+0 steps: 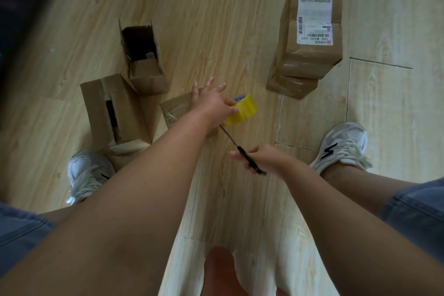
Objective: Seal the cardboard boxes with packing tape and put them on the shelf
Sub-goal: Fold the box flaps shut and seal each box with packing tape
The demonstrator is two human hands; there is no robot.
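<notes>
Tape roll (241, 109) is pinched by left hand (211, 103), cutting tool (240, 149) gripped by right hand (266, 158); cut is best made under tension

One head-worn wide-angle view looks steeply down, close over the wooden floor (228, 7).

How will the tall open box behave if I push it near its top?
The open box stands tall and narrow, so it probably tips easily. Its top is unsealed, so the walls may flex. Little shows inside; perhaps light.
</notes>
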